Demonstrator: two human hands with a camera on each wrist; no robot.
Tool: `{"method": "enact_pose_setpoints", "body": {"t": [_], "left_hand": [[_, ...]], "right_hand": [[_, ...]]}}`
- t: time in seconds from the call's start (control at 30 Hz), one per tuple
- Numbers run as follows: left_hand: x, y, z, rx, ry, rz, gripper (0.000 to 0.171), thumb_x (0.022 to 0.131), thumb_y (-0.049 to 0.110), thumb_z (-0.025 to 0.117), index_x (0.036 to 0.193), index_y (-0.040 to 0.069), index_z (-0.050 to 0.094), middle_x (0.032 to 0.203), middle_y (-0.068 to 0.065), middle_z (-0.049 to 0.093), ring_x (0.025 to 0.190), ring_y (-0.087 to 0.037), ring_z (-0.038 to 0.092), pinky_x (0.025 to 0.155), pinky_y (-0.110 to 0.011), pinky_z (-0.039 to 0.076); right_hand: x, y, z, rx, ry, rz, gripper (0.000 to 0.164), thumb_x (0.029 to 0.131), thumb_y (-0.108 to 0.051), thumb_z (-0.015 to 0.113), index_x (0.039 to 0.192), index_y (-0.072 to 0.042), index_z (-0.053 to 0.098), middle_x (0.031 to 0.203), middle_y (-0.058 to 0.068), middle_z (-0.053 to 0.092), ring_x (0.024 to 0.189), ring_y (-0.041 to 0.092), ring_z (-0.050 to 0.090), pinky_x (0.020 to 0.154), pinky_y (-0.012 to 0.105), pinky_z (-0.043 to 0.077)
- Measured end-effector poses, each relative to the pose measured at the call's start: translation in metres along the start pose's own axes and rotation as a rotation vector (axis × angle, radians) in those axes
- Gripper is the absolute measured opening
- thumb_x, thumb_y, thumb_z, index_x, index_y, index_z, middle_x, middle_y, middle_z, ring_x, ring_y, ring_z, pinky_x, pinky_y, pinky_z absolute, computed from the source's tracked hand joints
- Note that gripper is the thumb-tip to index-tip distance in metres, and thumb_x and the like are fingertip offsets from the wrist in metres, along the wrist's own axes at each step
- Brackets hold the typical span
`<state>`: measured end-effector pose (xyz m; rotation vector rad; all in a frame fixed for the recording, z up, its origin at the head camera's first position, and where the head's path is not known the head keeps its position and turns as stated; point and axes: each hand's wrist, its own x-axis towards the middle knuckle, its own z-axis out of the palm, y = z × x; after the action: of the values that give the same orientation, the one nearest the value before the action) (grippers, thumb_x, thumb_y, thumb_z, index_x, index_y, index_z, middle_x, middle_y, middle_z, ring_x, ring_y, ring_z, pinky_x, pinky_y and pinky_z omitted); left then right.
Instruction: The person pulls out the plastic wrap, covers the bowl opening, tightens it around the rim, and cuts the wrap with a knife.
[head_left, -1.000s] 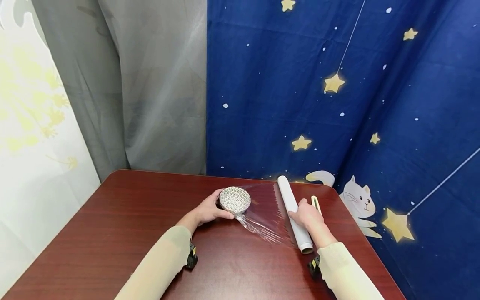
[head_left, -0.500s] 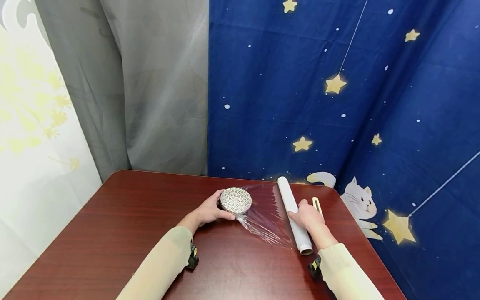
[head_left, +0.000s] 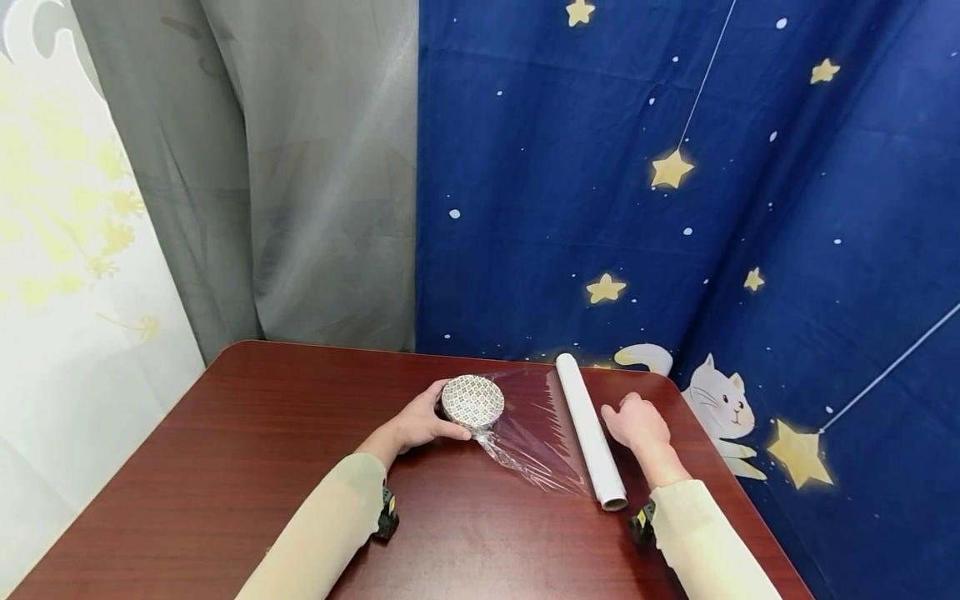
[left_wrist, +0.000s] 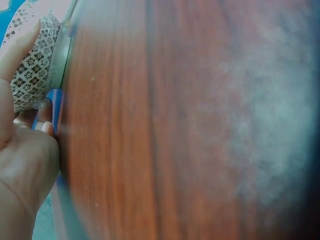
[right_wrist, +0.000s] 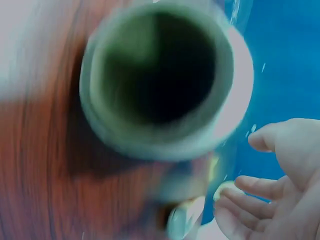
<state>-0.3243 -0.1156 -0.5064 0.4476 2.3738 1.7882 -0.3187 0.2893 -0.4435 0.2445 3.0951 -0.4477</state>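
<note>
My left hand grips the near left side of a round bowl with a small diamond-like pattern. The thumb lies across the bowl's patterned side in the left wrist view. Clear cling film stretches from the bowl to a white roll of cling film, bunched beside my thumb. My right hand hovers just right of the roll, holding nothing, fingers loosely bent. In the right wrist view, a pale utility knife lies near those fingertips; the hand hides it in the head view.
Everything rests on a dark red wooden table with rounded far corners. Behind it hang a grey curtain and a blue star-patterned curtain. The roll's hollow end fills much of the right wrist view.
My right hand has let go of the cling film roll and moved right, over where the utility knife showed. The left hand keeps its hold on the bowl.
</note>
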Motion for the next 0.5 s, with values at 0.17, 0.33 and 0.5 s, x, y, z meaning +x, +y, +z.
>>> {"method": "enact_pose_setpoints", "body": {"t": [0.17,0.33,0.5], "left_hand": [[0.000,-0.001,0.000,-0.005,0.002,0.000,0.108,0.076,0.011,0.101,0.164,0.005,0.039,0.157,-0.017,0.061,0.146,-0.031,0.055,0.128,-0.051,0.035],[0.000,-0.001,0.000,-0.007,-0.007,0.000,0.109,0.076,0.011,0.101,0.165,0.005,0.038,0.157,-0.017,0.061,0.145,-0.031,0.055,0.128,-0.051,0.036],[0.001,-0.002,0.000,-0.009,-0.004,-0.010,0.110,0.076,0.012,0.101,0.165,0.005,0.038,0.157,-0.016,0.060,0.146,-0.030,0.054,0.129,-0.051,0.036]], "right_hand": [[0.008,0.024,0.003,-0.007,0.003,0.121,0.067,0.105,-0.037,0.058,0.135,0.022,0.045,0.131,0.048,0.049,0.126,0.063,0.052,0.098,0.070,0.054],[0.008,0.041,0.008,0.015,-0.058,0.186,0.060,0.104,-0.036,0.062,0.122,0.019,0.047,0.119,0.043,0.052,0.112,0.056,0.057,0.092,0.065,0.056],[0.008,0.047,0.012,0.036,-0.083,0.166,0.047,0.105,-0.037,0.062,0.107,0.010,0.054,0.096,0.028,0.062,0.087,0.041,0.065,0.076,0.052,0.056]]}}
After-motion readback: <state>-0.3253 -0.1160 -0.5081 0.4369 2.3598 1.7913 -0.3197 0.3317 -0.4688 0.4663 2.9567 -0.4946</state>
